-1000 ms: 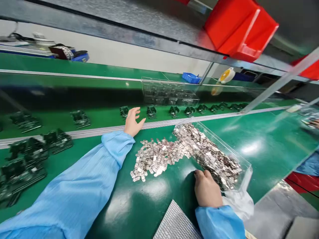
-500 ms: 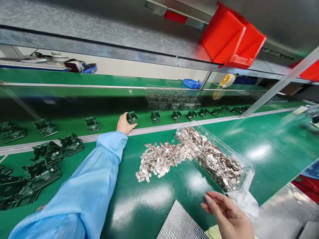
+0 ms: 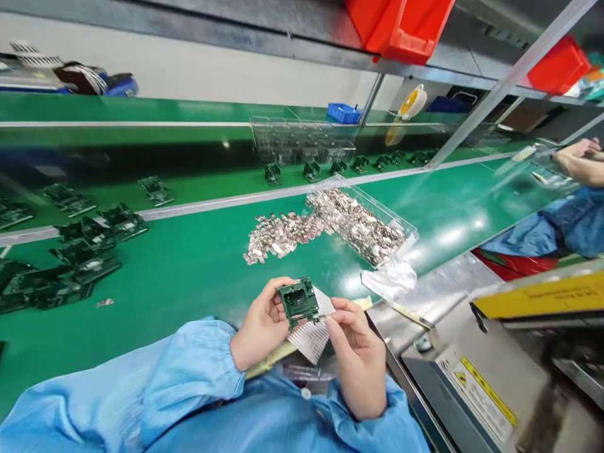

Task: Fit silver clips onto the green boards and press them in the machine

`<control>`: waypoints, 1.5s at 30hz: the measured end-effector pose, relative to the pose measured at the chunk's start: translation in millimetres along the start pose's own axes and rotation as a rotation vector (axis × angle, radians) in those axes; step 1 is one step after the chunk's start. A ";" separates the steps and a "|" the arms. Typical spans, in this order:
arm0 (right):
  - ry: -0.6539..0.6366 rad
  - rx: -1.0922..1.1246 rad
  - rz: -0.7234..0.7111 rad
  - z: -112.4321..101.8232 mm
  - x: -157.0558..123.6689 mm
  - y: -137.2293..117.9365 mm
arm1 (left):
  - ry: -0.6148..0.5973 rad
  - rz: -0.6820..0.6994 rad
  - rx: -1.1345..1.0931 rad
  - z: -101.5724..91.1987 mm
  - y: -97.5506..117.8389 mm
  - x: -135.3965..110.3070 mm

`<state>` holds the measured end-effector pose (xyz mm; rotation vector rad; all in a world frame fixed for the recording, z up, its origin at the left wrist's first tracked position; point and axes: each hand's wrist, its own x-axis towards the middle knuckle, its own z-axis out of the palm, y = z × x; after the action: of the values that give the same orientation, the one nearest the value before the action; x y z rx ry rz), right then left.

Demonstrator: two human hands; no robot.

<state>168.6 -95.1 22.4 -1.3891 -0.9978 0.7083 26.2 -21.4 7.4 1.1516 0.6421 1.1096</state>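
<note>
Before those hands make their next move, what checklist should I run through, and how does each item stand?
1. Left hand holds the circuit board: ok.
2. Right hand is close to the board's edge: ok.
3. Something is pinched in that right hand: cannot tell; too small to see.
4. All the metal pieces lie inside the clear tray: not ok; many are loose on the green table.
5. Co-worker's hand is away from the board: ok, at far right.

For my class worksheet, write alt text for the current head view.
A person's left hand holds a green circuit board, with the right hand at its edge. Beyond them, small metal pieces lie on a green table and in a clear tray.
</note>
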 end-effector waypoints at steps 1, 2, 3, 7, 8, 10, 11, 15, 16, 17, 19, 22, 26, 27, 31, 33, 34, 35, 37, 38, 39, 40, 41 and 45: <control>0.013 -0.010 0.010 -1.0 -7.5 2.8 | -0.029 -0.026 -0.028 5.7 -2.1 -8.4; 0.034 -0.017 0.012 -1.8 -14.3 5.9 | -0.062 -0.052 -0.050 10.3 -4.4 -14.8; 0.056 -0.023 0.007 -2.2 -20.2 9.1 | -0.094 -0.076 -0.064 13.9 -6.7 -19.8; 0.138 -0.060 -0.044 -0.3 -33.4 18.4 | -0.174 -0.155 -0.046 21.0 -13.6 -31.1; 0.150 -0.078 -0.058 0.5 -34.5 19.4 | -0.182 -0.167 -0.031 21.4 -14.5 -32.7; 0.171 -0.117 -0.087 1.8 -35.5 19.9 | -0.195 -0.176 -0.006 21.5 -15.4 -35.0; 0.178 -0.136 -0.098 2.3 -35.8 19.7 | -0.202 -0.173 0.002 21.4 -15.5 -35.8; 0.203 -0.191 -0.103 4.3 -36.9 18.3 | -0.230 -0.150 0.024 20.3 -15.3 -37.4; 0.201 -0.201 -0.093 4.9 -37.3 17.9 | -0.229 -0.142 0.036 19.8 -15.3 -37.4; 0.199 -0.209 -0.084 5.4 -37.5 17.5 | -0.223 -0.133 0.052 19.4 -15.5 -37.3; 0.187 -0.213 -0.069 6.5 -37.8 16.6 | -0.200 -0.112 0.088 18.2 -16.1 -36.8; 0.148 -0.124 0.001 7.6 -37.7 15.0 | -0.171 -0.105 0.126 16.6 -17.4 -36.1; 0.087 0.096 0.180 8.2 -36.3 11.9 | -0.155 -0.136 0.136 16.6 -17.7 -36.4; 0.090 0.131 0.205 8.5 -35.5 11.1 | -0.148 -0.143 0.146 17.0 -17.2 -36.6; 0.118 0.237 0.240 9.9 -31.8 10.2 | -0.098 -0.155 0.196 19.2 -14.2 -36.2; 0.124 0.274 0.248 10.9 -31.0 11.9 | -0.092 -0.164 0.205 20.1 -13.3 -35.4; 0.130 0.287 0.253 11.5 -31.2 13.1 | -0.094 -0.171 0.208 20.6 -13.2 -35.2; 0.138 0.296 0.259 12.2 -31.7 14.4 | -0.095 -0.179 0.213 21.0 -13.4 -35.1; 0.161 0.306 0.265 13.4 -33.6 16.6 | -0.099 -0.193 0.222 21.9 -14.0 -36.1; 0.172 0.306 0.264 13.6 -34.9 17.4 | -0.102 -0.198 0.226 22.4 -14.3 -37.0; 0.181 0.302 0.261 13.1 -36.4 18.0 | -0.108 -0.200 0.231 22.9 -14.3 -38.1; 0.183 0.296 0.255 11.7 -38.0 18.8 | -0.120 -0.199 0.236 23.1 -13.9 -39.1; 0.176 0.291 0.248 9.1 -39.6 20.0 | -0.136 -0.195 0.242 23.1 -13.2 -39.6; 0.177 0.238 0.235 -12.7 -45.9 36.4 | -0.183 -0.158 0.275 20.1 -9.0 -29.6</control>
<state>165.0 -138.1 -19.2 -1.3446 -0.5958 0.8331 36.0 -56.5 1.7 1.3938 0.7433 0.7875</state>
